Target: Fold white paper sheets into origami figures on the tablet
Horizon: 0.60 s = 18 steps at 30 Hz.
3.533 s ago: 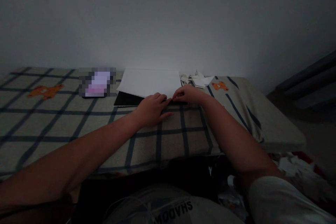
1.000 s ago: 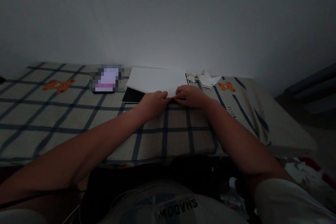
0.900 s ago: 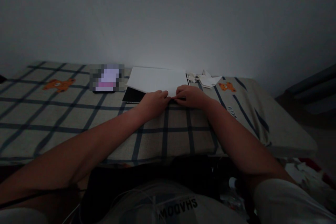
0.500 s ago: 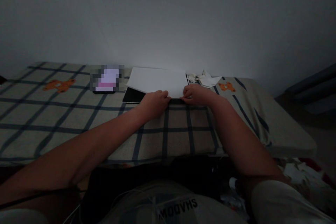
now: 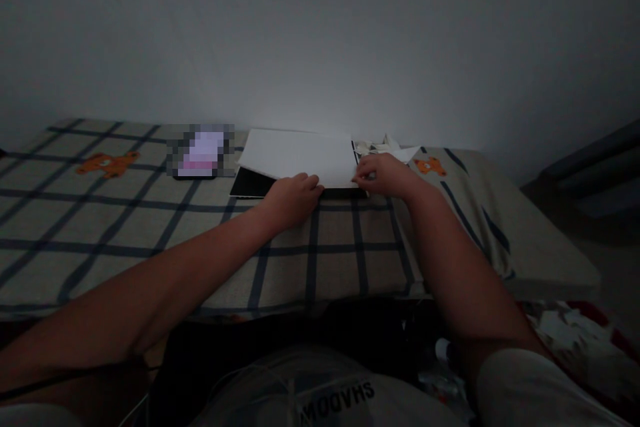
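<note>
On the checked cloth near the wall edge lies one white, flat sheet over one black board; the left hand presses its near edge, fingers together, and the right hand pinches its right corner.

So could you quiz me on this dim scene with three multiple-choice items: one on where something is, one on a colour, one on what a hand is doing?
1. Where do the folded paper pieces lie?
A. right of the white sheet, by the wall
B. on the person's lap
C. left of the phone

2. What colour are the bear figures on the checked cloth?
A. green
B. orange
C. purple

3. What is the left hand doing?
A. raised in the air
B. gripping the phone
C. resting at the near edge of the white sheet

Answers: 1 A, they sit just beyond the right hand; 2 B, both show orange; 3 C, its fingers meet the sheet's edge.
</note>
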Each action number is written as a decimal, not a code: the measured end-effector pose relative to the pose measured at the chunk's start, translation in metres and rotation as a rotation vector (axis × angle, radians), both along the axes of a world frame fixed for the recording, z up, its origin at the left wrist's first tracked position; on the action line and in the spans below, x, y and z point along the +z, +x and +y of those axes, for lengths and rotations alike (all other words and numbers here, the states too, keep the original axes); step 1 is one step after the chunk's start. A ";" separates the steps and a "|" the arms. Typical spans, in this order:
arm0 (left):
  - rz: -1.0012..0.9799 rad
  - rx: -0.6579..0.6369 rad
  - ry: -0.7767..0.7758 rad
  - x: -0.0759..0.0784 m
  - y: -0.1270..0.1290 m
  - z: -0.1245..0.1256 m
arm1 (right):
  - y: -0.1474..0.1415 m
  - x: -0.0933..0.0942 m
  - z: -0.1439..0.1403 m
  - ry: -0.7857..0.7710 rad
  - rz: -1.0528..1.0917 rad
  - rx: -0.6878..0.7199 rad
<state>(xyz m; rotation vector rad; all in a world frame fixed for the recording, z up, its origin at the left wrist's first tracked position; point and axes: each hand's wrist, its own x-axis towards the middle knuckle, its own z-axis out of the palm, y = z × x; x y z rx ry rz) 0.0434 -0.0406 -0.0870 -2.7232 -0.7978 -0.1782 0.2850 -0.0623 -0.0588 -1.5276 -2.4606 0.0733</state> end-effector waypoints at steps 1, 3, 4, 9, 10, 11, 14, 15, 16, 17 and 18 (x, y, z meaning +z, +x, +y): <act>0.001 -0.005 -0.001 0.000 0.000 0.000 | -0.006 0.000 0.000 0.034 0.014 0.037; 0.001 -0.011 -0.004 0.001 -0.001 -0.001 | -0.020 -0.003 0.001 0.044 0.029 0.099; 0.001 -0.009 -0.004 0.001 -0.001 -0.001 | -0.026 -0.005 0.002 0.040 0.027 0.121; -0.014 0.016 0.009 0.002 0.000 -0.004 | -0.038 -0.020 0.009 0.009 -0.015 0.208; -0.016 0.011 0.010 0.002 -0.001 -0.005 | -0.038 -0.022 0.010 0.007 -0.019 0.207; -0.014 0.002 0.008 0.002 -0.003 -0.005 | -0.037 -0.023 0.011 0.007 -0.021 0.204; -0.010 -0.047 -0.016 0.002 -0.013 -0.006 | -0.035 -0.024 0.012 0.013 -0.023 0.186; -0.020 -0.072 -0.026 0.002 -0.018 -0.006 | -0.035 -0.024 0.012 0.017 -0.021 0.185; -0.039 -0.093 -0.032 0.002 -0.023 -0.005 | -0.035 -0.024 0.012 0.021 -0.017 0.187; -0.055 -0.123 -0.034 0.002 -0.029 -0.004 | -0.035 -0.024 0.012 0.023 -0.012 0.191; -0.071 -0.160 -0.030 0.002 -0.035 -0.003 | -0.035 -0.024 0.012 0.024 -0.008 0.196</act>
